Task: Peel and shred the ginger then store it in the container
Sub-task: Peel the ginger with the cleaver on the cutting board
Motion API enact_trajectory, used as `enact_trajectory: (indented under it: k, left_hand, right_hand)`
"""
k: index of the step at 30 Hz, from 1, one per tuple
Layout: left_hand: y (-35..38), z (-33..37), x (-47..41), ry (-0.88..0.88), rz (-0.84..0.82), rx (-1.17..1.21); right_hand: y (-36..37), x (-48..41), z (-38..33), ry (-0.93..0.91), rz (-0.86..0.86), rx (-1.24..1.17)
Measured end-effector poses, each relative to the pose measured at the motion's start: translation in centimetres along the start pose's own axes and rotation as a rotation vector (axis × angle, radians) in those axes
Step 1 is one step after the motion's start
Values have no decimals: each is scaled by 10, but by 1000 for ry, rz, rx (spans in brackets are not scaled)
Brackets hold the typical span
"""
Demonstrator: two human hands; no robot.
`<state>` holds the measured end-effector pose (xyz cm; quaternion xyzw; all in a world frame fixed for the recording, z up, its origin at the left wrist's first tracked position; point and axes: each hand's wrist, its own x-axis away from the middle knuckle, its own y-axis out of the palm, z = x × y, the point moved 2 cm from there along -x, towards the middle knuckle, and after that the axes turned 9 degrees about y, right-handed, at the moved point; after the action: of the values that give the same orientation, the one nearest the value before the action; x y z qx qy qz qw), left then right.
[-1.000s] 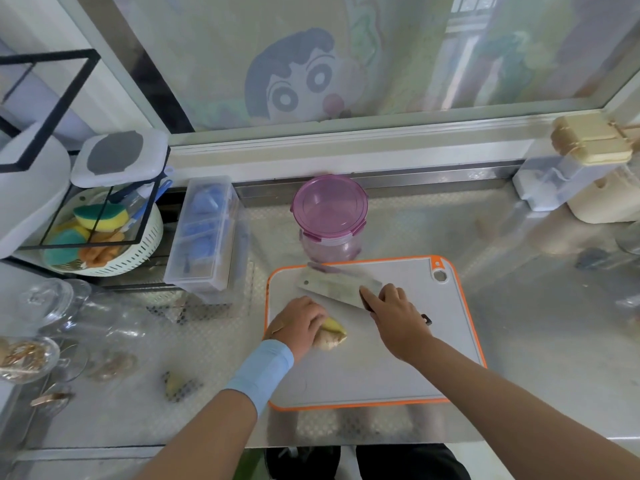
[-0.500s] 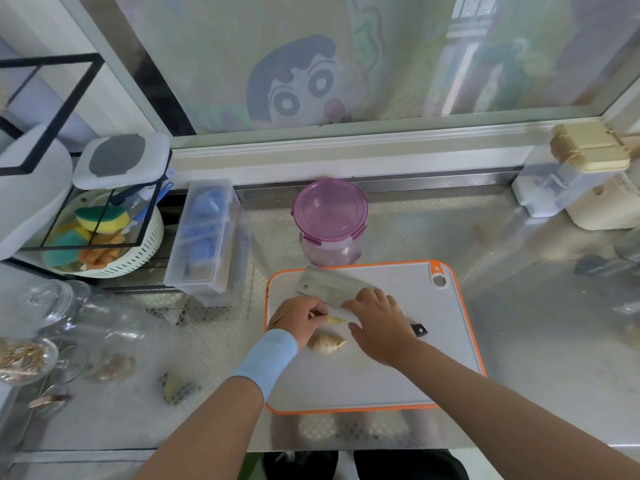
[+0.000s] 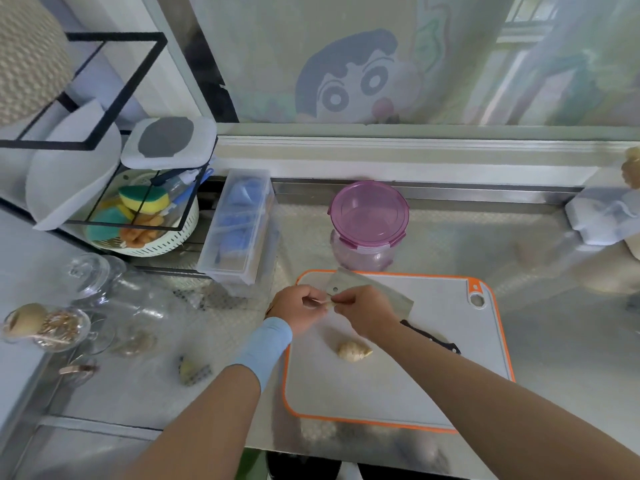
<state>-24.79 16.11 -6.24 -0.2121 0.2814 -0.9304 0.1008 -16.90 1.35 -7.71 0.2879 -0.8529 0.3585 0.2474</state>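
Centrally, the steel counter (image 3: pixel 561 344) carries the orange-rimmed cutting board (image 3: pixel 398 386). Just behind the board's far edge stands the purple-lidded container (image 3: pixel 369 216), lid on. The cleaver (image 3: pixel 367 289) lies flat on the board, partly covered by both hands. The left hand (image 3: pixel 298 310) and right hand (image 3: pixel 367 313) meet above the blade, curled fingertips pinching one thin pale piece (image 3: pixel 328 304). The ginger (image 3: pixel 354 350) rests loose on the board, beside the right wrist.

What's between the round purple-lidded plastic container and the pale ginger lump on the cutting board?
Head view: the steel cleaver blade, plus the left hand and right hand pinching a thin pale sliver.
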Motion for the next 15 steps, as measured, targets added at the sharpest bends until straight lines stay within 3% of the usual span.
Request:
enact_trajectory:
  k: [4,9,12,15]
  left_hand:
    - [-8,-10,-11,-46,58,-55]
    - [-6,-15,-23,21,141,-173]
    - [-5,-19,-31,40,204,-256]
    - [-6,-21,-33,61,159,-307]
  right_hand:
    - [8,-17,-19,-64,-21,183]
    - [8,-32,-41,-229,121,573]
    - [8,-42,-49,-309,127,625]
    - [5,-48,-47,-329,77,630]
